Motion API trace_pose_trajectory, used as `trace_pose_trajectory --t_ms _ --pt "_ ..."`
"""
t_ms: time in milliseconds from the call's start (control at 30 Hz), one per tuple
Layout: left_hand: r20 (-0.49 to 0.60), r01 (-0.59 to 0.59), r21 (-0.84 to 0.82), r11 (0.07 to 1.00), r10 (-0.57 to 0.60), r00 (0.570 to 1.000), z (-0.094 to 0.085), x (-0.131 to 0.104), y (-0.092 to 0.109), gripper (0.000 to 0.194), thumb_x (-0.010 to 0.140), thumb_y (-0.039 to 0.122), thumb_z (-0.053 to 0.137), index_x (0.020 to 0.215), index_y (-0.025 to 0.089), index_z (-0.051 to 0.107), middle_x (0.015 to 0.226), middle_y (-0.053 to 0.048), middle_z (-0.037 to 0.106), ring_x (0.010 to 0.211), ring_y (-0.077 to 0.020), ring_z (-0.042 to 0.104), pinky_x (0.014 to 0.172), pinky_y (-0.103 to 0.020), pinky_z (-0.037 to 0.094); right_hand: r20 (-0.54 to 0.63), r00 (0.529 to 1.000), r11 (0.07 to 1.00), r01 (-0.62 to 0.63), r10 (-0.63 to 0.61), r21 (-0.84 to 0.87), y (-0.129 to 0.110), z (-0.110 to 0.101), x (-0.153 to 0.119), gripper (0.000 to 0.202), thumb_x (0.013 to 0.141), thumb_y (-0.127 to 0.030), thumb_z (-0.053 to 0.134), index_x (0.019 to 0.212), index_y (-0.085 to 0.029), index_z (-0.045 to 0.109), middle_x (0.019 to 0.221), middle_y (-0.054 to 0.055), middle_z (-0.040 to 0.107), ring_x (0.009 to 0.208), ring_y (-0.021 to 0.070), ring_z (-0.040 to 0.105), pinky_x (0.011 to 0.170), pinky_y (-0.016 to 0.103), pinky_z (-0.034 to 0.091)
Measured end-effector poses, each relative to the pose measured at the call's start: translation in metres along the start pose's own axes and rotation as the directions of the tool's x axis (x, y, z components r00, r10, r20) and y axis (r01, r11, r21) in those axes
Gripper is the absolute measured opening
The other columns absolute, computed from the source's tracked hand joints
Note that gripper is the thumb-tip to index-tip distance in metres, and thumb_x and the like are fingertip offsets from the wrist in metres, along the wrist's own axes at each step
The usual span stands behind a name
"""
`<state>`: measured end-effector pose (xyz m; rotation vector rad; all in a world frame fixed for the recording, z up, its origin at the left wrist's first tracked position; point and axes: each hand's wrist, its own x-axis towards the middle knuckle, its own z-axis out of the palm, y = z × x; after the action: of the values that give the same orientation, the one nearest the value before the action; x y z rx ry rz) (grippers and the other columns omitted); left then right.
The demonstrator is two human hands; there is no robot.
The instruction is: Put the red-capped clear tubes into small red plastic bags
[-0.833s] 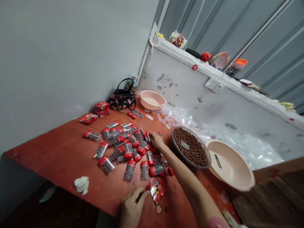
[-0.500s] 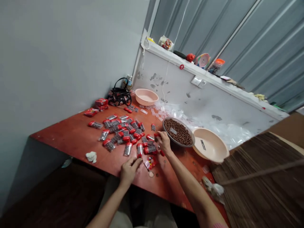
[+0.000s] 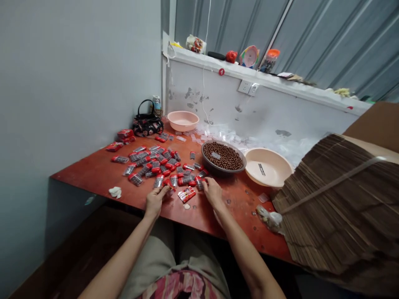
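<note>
Head view: near the front edge of the red desk [image 3: 93, 172], the left hand [image 3: 155, 201] pinches a small red piece [image 3: 168, 183], too blurred to identify. The right hand [image 3: 213, 192], fingers narrowed, touches a flat clear plastic container with a red cap [image 3: 199, 182], its capped end toward the back edge; whether it grips, I cannot tell. Between them lies a shiny red printed packet [image 3: 187, 194], long axis slanting, right end farther from the front edge. Behind, a round grey basin [image 3: 214, 168] holds glossy brown balls [image 3: 226, 154]; an oval beige basin [image 3: 274, 166] holds a dark strip [image 3: 261, 169].
</note>
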<state>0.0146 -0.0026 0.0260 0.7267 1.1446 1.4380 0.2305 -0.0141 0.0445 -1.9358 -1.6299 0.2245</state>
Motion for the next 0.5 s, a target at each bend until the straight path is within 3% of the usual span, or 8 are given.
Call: trace_pose_trajectory --t_ms 100,200,333,400,433,500 --pt "0.022 0.108 -0.181 0.978 -0.106 0.994 0.001 -0.007 0.007 0.010 0.064 0.018 0.065 0.067 0.010 0.060 0.064 -0.002 0.062 0.057 -0.0107 0.059 0.057 -0.024 0.051 0.067 0.998 1.000 -0.017 0.017 -0.010 -0.011 0.008 0.004 0.028 0.071 -0.028 0.055 0.098 -0.018 0.056 0.099 0.011 0.059 0.097 0.0266 0.051 0.081 0.039 0.037" --pt "0.035 0.210 -0.308 0.928 -0.210 0.977 -0.002 -0.021 0.014 0.003 0.070 0.012 0.060 0.068 0.010 0.058 0.063 -0.003 0.062 0.056 -0.0115 0.060 0.055 -0.026 0.053 0.104 0.994 0.999 -0.028 0.026 0.021 -0.012 0.004 0.003 0.022 0.071 -0.019 0.053 0.092 -0.014 0.057 0.099 0.016 0.057 0.097 0.0293 0.050 0.080 0.042 0.036" --pt "0.056 0.292 -0.422 0.858 -0.297 0.953 -0.003 -0.041 0.023 0.003 0.071 0.013 0.060 0.071 0.011 0.058 0.063 -0.004 0.062 0.056 -0.0129 0.061 0.055 -0.028 0.054 0.115 0.993 0.992 -0.021 0.006 0.127 -0.012 -0.013 -0.022 0.022 0.079 -0.021 0.041 0.097 -0.014 0.052 0.097 0.013 0.058 0.089 0.0236 0.055 0.075 0.035 0.041" --pt "0.071 0.339 -0.483 0.807 -0.350 0.934 0.000 -0.049 0.027 0.004 0.071 0.013 0.060 0.074 0.012 0.058 0.063 -0.003 0.063 0.055 -0.0130 0.061 0.055 -0.029 0.054 0.151 0.988 0.977 -0.025 -0.008 0.213 -0.019 -0.020 -0.047 0.024 0.084 -0.030 0.032 0.093 -0.016 0.050 0.079 0.007 0.061 0.069 0.0184 0.059 0.061 0.029 0.045" --pt "0.084 0.367 -0.509 0.779 -0.379 0.922 0.002 -0.052 0.029 0.004 0.071 0.013 0.060 0.075 0.012 0.058 0.063 -0.003 0.063 0.054 -0.0129 0.061 0.055 -0.029 0.054 0.185 0.983 0.959 -0.037 -0.016 0.282 -0.025 -0.022 -0.062 0.029 0.086 -0.035 0.027 0.091 -0.017 0.048 0.068 0.003 0.059 0.056 0.0152 0.058 0.051 0.025 0.044" --pt "0.121 0.414 -0.547 0.728 -0.420 0.899 0.007 -0.057 0.031 0.004 0.072 0.013 0.059 0.075 0.013 0.058 0.063 -0.002 0.063 0.054 -0.0129 0.061 0.055 -0.030 0.054 0.313 0.948 0.780 -0.156 -0.054 0.606 -0.039 -0.023 -0.089 0.030 0.085 -0.043 0.028 0.088 -0.019 0.046 0.062 -0.001 0.057 0.041 0.0115 0.052 0.037 0.020 0.037"
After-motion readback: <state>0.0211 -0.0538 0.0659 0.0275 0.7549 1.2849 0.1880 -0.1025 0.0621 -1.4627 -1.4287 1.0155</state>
